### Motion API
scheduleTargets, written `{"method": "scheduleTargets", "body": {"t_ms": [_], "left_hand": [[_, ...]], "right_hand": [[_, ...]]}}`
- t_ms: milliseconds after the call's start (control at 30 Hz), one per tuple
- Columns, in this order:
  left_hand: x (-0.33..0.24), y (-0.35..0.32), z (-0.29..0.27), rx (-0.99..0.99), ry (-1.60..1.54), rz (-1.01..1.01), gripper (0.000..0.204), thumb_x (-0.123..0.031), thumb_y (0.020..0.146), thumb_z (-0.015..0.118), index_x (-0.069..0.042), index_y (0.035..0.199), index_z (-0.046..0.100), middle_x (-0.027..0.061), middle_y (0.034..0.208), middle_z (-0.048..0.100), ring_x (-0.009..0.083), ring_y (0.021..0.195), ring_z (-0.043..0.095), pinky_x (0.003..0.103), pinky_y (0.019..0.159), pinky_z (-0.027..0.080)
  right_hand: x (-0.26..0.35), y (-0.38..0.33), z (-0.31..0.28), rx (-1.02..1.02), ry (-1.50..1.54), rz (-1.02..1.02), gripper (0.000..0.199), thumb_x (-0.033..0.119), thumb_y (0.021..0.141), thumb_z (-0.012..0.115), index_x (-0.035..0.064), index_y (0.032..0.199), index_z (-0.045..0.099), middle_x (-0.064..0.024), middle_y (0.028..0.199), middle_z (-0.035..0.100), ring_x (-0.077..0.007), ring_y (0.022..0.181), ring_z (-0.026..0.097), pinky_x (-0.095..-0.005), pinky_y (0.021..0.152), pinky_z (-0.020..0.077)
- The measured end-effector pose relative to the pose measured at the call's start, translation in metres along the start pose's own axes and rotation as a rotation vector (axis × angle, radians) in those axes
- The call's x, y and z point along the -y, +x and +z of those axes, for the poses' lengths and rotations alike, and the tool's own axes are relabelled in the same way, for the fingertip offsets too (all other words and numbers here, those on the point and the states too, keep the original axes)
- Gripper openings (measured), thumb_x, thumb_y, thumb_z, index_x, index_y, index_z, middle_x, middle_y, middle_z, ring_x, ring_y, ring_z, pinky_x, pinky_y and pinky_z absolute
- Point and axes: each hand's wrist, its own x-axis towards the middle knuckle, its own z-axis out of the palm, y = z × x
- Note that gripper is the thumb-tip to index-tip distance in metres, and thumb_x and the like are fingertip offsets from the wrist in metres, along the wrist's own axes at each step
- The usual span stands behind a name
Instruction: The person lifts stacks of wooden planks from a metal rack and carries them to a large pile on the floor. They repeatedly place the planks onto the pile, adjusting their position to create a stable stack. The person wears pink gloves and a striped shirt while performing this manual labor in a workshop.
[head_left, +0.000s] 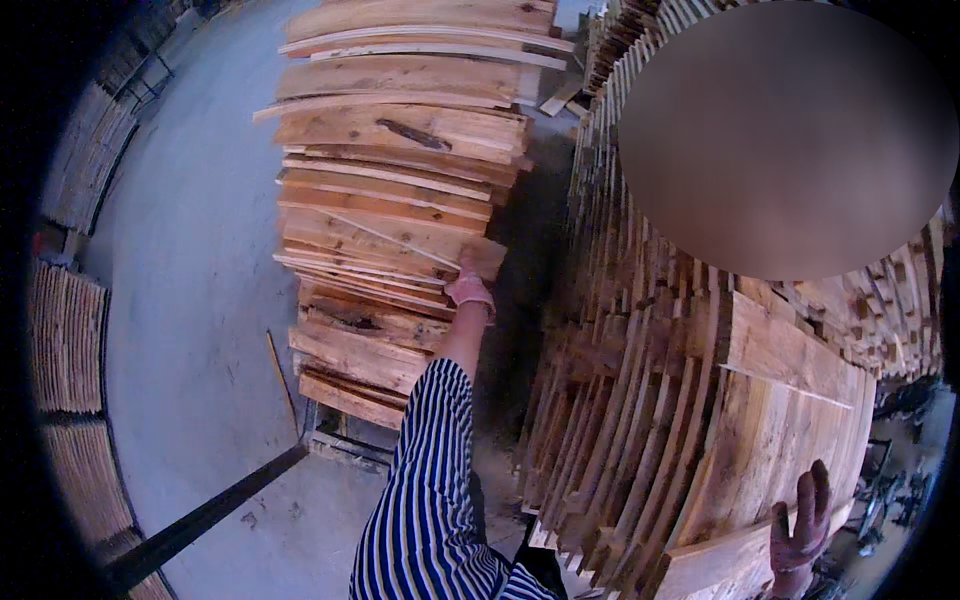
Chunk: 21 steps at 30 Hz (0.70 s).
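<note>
My left hand (469,290), in a pinkish glove with a striped sleeve behind it, reaches to the near right end of a long row of wooden boards (400,75). Its fingers close at the end of a thin pale wooden strip (390,237), which slants across the boards. Part of the grip is hidden by the hand itself. At the lower right, my right hand (800,530), also gloved, has its fingers apart. It rests against the face of a wide pale board (760,480) at the front of a second stack.
Tightly packed boards (610,440) stand to my right, separated from the row by a dark gap. A dark metal bar (205,515) crosses the lower left, near a lone stick (281,380) on the grey floor (190,250). More stacked boards (68,340) line the far left.
</note>
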Motion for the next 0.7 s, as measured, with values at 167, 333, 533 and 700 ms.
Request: {"method": "scheduleTargets", "body": {"t_ms": [167, 333, 533, 700], "left_hand": [[-0.023, -0.06, 0.031, 0.229, -0.056, -0.261, 0.08, -0.049, 0.088, 0.076, 0.0, 0.146, 0.051, 0.015, 0.133, 0.061, 0.0282, 0.114, 0.061, 0.042, 0.099, 0.051], [-0.084, -0.106, 0.008, 0.206, -0.028, -0.18, 0.069, -0.046, 0.091, 0.074, 0.001, 0.139, 0.056, 0.0131, 0.124, 0.065, 0.0258, 0.108, 0.064, 0.038, 0.095, 0.053], [-0.143, -0.19, -0.11, 0.265, -0.217, -0.222, 0.065, -0.046, 0.094, 0.07, -0.004, 0.141, 0.055, 0.0121, 0.129, 0.066, 0.0272, 0.116, 0.065, 0.04, 0.099, 0.054], [-0.224, -0.317, -0.123, 0.416, -0.235, -0.338, 0.07, -0.057, 0.094, 0.066, -0.01, 0.144, 0.053, 0.0078, 0.135, 0.065, 0.027, 0.12, 0.065, 0.04, 0.096, 0.054]], "right_hand": [[0.03, 0.046, -0.007, 0.023, -0.025, -0.068, 0.077, 0.002, 0.071, 0.076, 0.014, 0.143, 0.049, -0.0267, 0.14, 0.055, -0.0483, 0.12, 0.06, -0.057, 0.098, 0.0512], [0.076, 0.13, -0.011, 0.12, 0.033, -0.35, 0.066, 0.008, 0.068, 0.081, 0.0094, 0.13, 0.057, -0.0264, 0.128, 0.061, -0.0452, 0.108, 0.065, -0.0565, 0.089, 0.0542], [0.182, 0.256, 0.055, 0.426, 0.546, -0.264, 0.082, 0.034, 0.081, 0.081, 0.0145, 0.152, 0.046, -0.0286, 0.149, 0.049, -0.0487, 0.137, 0.049, -0.0529, 0.1, 0.0522], [0.292, 0.317, 0.216, 1.218, 1.391, 0.117, 0.078, 0.059, 0.091, 0.069, 0.0185, 0.153, 0.046, -0.0134, 0.149, 0.054, -0.0263, 0.132, 0.056, -0.0479, 0.094, 0.0564]]}}
